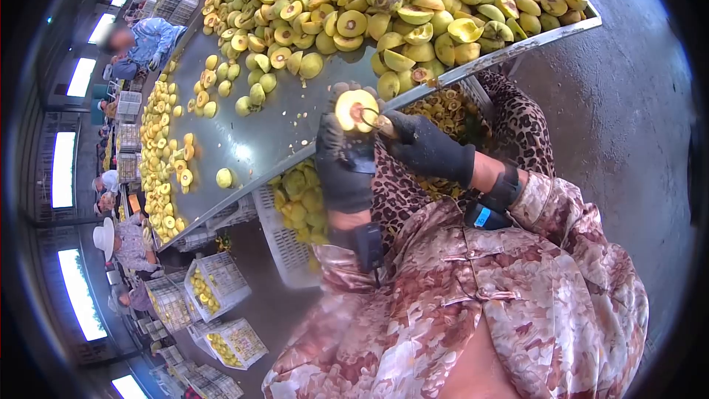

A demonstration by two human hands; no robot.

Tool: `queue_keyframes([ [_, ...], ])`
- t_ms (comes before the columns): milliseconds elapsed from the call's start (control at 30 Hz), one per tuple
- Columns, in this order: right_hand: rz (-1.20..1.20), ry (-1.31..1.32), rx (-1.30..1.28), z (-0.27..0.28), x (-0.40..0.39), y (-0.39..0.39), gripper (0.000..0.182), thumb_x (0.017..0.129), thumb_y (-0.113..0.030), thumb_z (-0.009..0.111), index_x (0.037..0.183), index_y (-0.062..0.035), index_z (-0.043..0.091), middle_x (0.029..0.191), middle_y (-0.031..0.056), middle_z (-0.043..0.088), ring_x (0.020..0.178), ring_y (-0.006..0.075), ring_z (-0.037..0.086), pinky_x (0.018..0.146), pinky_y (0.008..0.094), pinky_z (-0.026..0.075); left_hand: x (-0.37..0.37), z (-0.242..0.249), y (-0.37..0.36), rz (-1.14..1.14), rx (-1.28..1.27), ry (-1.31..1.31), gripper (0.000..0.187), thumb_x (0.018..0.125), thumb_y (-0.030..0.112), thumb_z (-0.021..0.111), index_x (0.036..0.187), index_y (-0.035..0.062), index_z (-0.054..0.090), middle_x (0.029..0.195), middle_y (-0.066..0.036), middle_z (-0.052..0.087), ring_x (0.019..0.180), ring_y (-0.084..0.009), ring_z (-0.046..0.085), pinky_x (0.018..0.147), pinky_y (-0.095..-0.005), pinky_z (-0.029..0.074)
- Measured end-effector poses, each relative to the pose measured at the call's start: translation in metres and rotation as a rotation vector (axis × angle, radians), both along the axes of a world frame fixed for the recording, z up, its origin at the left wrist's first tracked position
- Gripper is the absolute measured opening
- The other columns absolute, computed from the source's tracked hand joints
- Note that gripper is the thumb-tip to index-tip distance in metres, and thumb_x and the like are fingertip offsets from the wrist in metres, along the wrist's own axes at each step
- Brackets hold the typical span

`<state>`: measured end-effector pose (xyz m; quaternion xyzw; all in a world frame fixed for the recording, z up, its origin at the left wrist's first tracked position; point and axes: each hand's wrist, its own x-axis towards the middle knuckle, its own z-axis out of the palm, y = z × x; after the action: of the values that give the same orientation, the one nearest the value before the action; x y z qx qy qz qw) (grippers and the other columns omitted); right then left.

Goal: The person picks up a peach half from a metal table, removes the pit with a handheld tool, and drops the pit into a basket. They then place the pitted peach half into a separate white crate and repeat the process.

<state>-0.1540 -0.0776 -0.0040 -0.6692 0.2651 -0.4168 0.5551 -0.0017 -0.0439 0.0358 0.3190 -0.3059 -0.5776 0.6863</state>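
My left hand [341, 166], in a dark glove, holds a peach half [356, 110] with its cut face up, showing pale yellow flesh and a reddish-brown centre. My right hand [432, 146], also gloved, is closed around the short handle of a pitting knife [385, 127]. The tool's curved metal tip is at the centre of the cut face. Both hands are just off the near edge of a metal table [273, 129]. A large heap of halved peaches [347, 22] lies on the table beyond them.
Below the table edge, a white plastic crate [284, 240] holds yellow-green peach pieces [301, 196]. Another container with peach scraps [450, 114] is by my knees. More halves [159, 148] line the table's far side. Co-workers [144, 41] and stacked crates [218, 284] are at left.
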Motion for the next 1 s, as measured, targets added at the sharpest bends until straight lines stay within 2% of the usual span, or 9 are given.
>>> queue_keyframes([
  [100,0.05,-0.075,0.193,-0.004,-0.002,0.003,0.026,0.092,-0.003,0.061,0.118,0.002,0.062,0.095,0.0048,0.065,0.09,0.0089,0.054,0.083,0.0299,0.049,-0.003,-0.003,0.0,-0.014,-0.031,-0.022,0.051,0.108,0.029,0.048,0.146,-0.0039,0.048,0.14,-0.019,0.057,0.129,-0.0312,0.056,0.114,-0.0427,0.042],
  [200,0.064,-0.048,0.119,0.017,-0.013,0.001,0.029,0.091,-0.002,0.06,0.12,0.0025,0.062,0.101,0.0008,0.065,0.096,0.0088,0.055,0.088,0.0292,0.049,-0.009,-0.003,0.003,-0.074,-0.052,0.021,0.053,0.109,0.033,0.048,0.149,-0.0014,0.043,0.144,-0.021,0.053,0.132,-0.0334,0.054,0.116,-0.0442,0.041],
  [300,0.1,-0.037,0.183,0.004,-0.011,-0.002,0.043,0.083,0.002,0.057,0.125,-0.0002,0.063,0.106,0.0113,0.07,0.1,0.0132,0.061,0.091,0.0315,0.05,-0.019,0.005,0.006,0.012,-0.017,-0.01,0.049,0.108,0.031,0.048,0.142,-0.0035,0.052,0.136,-0.02,0.059,0.126,-0.0305,0.058,0.112,-0.0417,0.044],
  [400,0.099,-0.222,0.277,0.009,-0.001,0.009,0.038,0.085,0.001,0.057,0.122,-0.0002,0.065,0.104,0.0144,0.072,0.099,0.0123,0.063,0.09,0.0316,0.051,-0.022,0.001,0.001,0.016,-0.069,0.063,0.046,0.109,0.032,0.046,0.136,-0.003,0.056,0.13,-0.018,0.061,0.121,-0.0287,0.061,0.109,-0.0409,0.047],
  [600,0.053,-0.02,0.112,0.015,-0.003,0.016,0.027,0.09,-0.008,0.069,0.116,-0.0012,0.068,0.096,0.0164,0.074,0.091,0.0183,0.069,0.087,0.0336,0.054,-0.035,0.015,0.009,0.135,0.054,-0.019,0.042,0.109,0.038,0.047,0.116,-0.0008,0.063,0.116,-0.017,0.066,0.105,-0.025,0.065,0.096,-0.036,0.052],
  [700,0.051,-0.033,-0.029,-0.007,-0.006,0.023,0.031,0.092,-0.014,0.073,0.119,-0.0026,0.066,0.1,0.016,0.072,0.094,0.0257,0.07,0.086,0.0357,0.054,-0.041,0.016,0.01,0.133,-0.066,-0.167,0.045,0.109,0.042,0.049,0.096,0.0014,0.063,0.103,-0.016,0.068,0.098,-0.0243,0.067,0.086,-0.0338,0.054],
  [800,-0.09,-0.162,-0.399,-0.017,0.003,0.013,0.036,0.092,-0.017,0.074,0.123,-0.004,0.062,0.106,0.016,0.07,0.095,0.0298,0.07,0.084,0.0378,0.054,-0.042,0.036,0.018,-0.008,-0.025,-0.41,0.045,0.109,0.039,0.049,0.082,0.0038,0.057,0.091,-0.011,0.061,0.096,-0.0237,0.062,0.086,-0.0381,0.054],
  [933,0.29,-0.156,-0.164,-0.026,-0.005,0.011,0.035,0.093,-0.02,0.072,0.121,-0.0043,0.058,0.103,0.0165,0.069,0.088,0.0329,0.069,0.081,0.0397,0.055,-0.036,0.024,0.019,-0.066,-0.028,-0.027,0.048,0.106,0.047,0.052,0.079,0.0081,0.058,0.08,-0.007,0.062,0.081,-0.0223,0.064,0.074,-0.038,0.055],
  [1000,0.315,0.153,-0.382,-0.025,-0.011,0.006,0.02,0.088,-0.019,0.072,0.104,-0.0076,0.067,0.084,0.0176,0.068,0.075,0.038,0.068,0.069,0.0443,0.055,-0.02,0.016,0.023,-0.153,-0.015,0.184,0.047,0.107,0.047,0.05,0.076,0.0107,0.054,0.079,-0.005,0.057,0.078,-0.0218,0.06,0.073,-0.0382,0.053],
])
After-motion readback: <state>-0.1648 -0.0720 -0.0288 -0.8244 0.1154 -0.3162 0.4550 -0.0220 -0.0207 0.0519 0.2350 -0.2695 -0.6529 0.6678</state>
